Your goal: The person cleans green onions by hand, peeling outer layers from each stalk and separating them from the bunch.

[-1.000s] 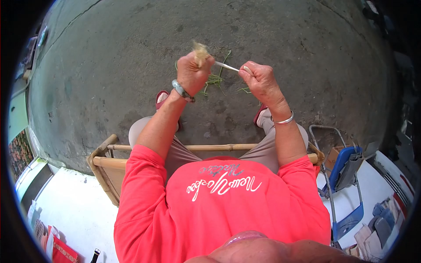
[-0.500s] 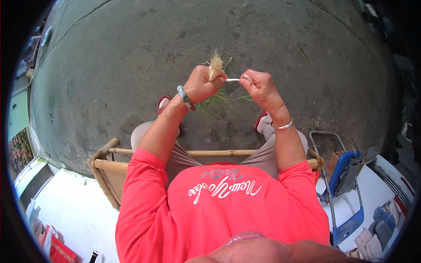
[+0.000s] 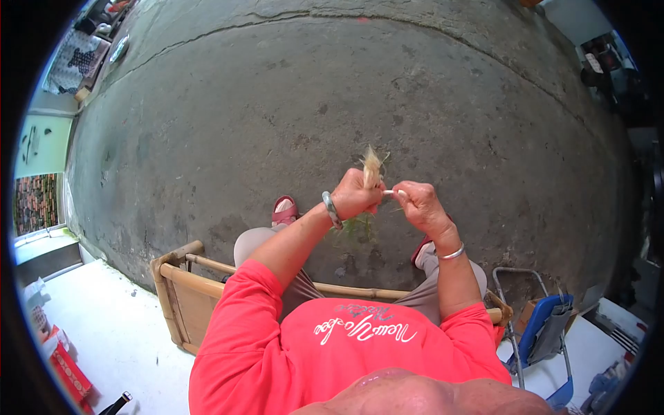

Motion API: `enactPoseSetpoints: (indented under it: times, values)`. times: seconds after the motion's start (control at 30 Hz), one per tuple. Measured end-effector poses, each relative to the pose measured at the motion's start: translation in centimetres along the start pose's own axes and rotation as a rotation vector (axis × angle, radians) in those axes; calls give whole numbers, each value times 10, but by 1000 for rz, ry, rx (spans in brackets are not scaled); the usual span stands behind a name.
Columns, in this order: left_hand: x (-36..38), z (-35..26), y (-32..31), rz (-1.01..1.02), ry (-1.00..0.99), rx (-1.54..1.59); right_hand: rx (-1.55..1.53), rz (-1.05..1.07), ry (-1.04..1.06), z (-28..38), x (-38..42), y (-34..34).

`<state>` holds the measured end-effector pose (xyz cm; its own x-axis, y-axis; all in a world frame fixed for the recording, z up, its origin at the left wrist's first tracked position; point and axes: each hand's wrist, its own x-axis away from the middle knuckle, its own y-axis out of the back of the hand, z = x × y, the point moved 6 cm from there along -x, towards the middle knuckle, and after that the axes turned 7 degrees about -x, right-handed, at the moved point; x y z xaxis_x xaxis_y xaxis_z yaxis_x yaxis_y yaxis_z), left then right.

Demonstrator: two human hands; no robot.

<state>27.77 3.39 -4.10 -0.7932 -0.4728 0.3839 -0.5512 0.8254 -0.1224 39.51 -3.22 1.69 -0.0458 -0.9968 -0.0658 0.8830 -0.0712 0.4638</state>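
Note:
My left hand [image 3: 356, 194] is closed around a small bunch of pale stalks [image 3: 372, 169] whose frayed, straw-coloured ends stick up past the fist. Thin green strands [image 3: 356, 225] show below this hand. A short white cord-like piece [image 3: 389, 192] spans the narrow gap between the two hands. My right hand [image 3: 423, 207], fingers bent, pinches the other end of that white piece. Both hands are held out in front of my knees, over the concrete floor. Where the white piece meets the stalks is hidden by the left fingers.
I sit on a bamboo seat [image 3: 187, 280], its front rail under my legs. Grey concrete floor [image 3: 277, 104] with a long crack spreads ahead. A blue folding frame [image 3: 536, 332] stands to the right. At lower left lie a red box [image 3: 69, 370] and a black strap [image 3: 116, 403].
The head view has shifted, so the floor farther ahead shows. Both hands appear lower and farther right, a little nearer my body, with the same grips. The gap between them looks slightly smaller.

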Motion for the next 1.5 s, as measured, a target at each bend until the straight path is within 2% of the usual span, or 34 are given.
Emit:
enactPoseSetpoints:
  times: [0.03,0.17,0.23,0.27,0.33,0.43,0.5,0.6,0.7,0.8,0.83,0.9,0.97,1.0,1.03,1.07,1.13,1.17,1.23,1.33,1.4,1.43,1.5]
  values:
    - [1,2,-1,6,11,7,-11,-24,-30,2,1,3]
    - [-1,4,0,-21,-15,580,-167,-126,-88,-7,-1,-3]
    - [5,-10,3,22,-72,738,-176,-168,-22,-8,4,-9]
    - [0,-12,8,30,-70,734,-175,-176,-23,-12,1,-8]
    - [1,-11,16,-12,-85,717,-400,-208,-198,-25,8,-9]
    - [-3,-4,19,-62,-3,791,-358,-323,-249,-20,4,11]
    - [-4,-1,17,1,14,836,-408,-377,-233,-19,3,18]
    - [-4,0,12,45,9,906,-508,-432,-335,-29,7,20]
    - [-4,-1,9,52,42,861,-449,-315,-409,-30,6,8]
    - [-5,4,1,87,102,826,-328,-217,-130,-16,-1,-6]
    - [-6,7,-3,127,105,781,-327,-218,-134,-19,1,-11]
    - [-5,10,-9,169,115,737,-584,-140,-351,-29,6,-31]
    - [-4,8,-17,251,70,568,-575,-129,-356,-23,5,-27]
    - [-3,5,-18,253,75,571,-413,-117,-303,-20,2,-20]
    - [-1,4,-15,143,120,510,-251,-104,-250,-19,0,-13]
    - [0,3,-10,35,161,446,-249,-105,-254,-23,0,-7]
    - [0,2,2,-28,171,328,-592,-254,-470,-41,6,6]
    - [0,3,11,-95,179,206,-589,-258,-471,-40,7,13]
    - [-3,13,17,-130,206,98,-893,-312,-555,-38,8,19]
    - [-4,17,15,-100,175,-46,-958,-325,-551,-39,9,19]
    - [-4,10,13,-125,94,-383,-992,-328,-556,-39,9,17]
    - [-3,6,11,-125,94,-383,-988,-340,-552,-40,9,16]
    - [2,-2,2,-113,84,-124,-983,-353,-549,-42,10,14]
